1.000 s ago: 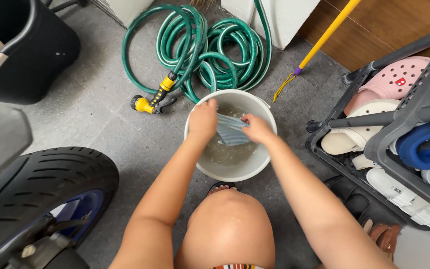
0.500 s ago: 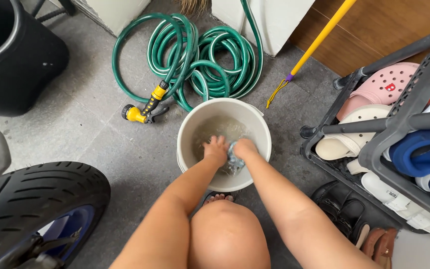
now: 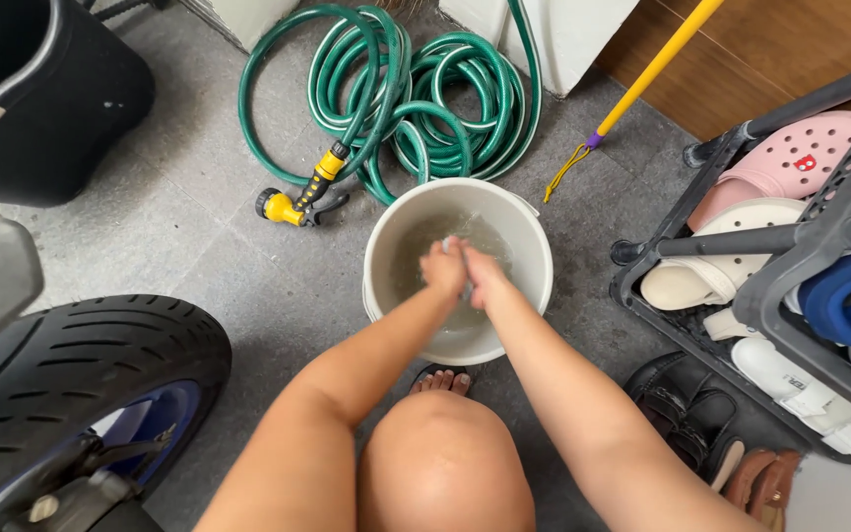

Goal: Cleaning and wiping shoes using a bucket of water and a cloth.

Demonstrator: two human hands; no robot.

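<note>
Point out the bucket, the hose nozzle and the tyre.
bucket (image 3: 534, 246): head view, right side of the pale rim.
hose nozzle (image 3: 278, 206): head view, yellow spray head.
tyre (image 3: 81, 350): head view, black tread.

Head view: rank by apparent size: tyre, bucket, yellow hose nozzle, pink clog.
1. tyre, though it is nearer the camera and cut off by the frame
2. bucket
3. pink clog, partly hidden
4. yellow hose nozzle

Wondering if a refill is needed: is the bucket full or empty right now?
Partly full: the white bucket holds murky water well below its rim, and both hands are down in it.
</note>
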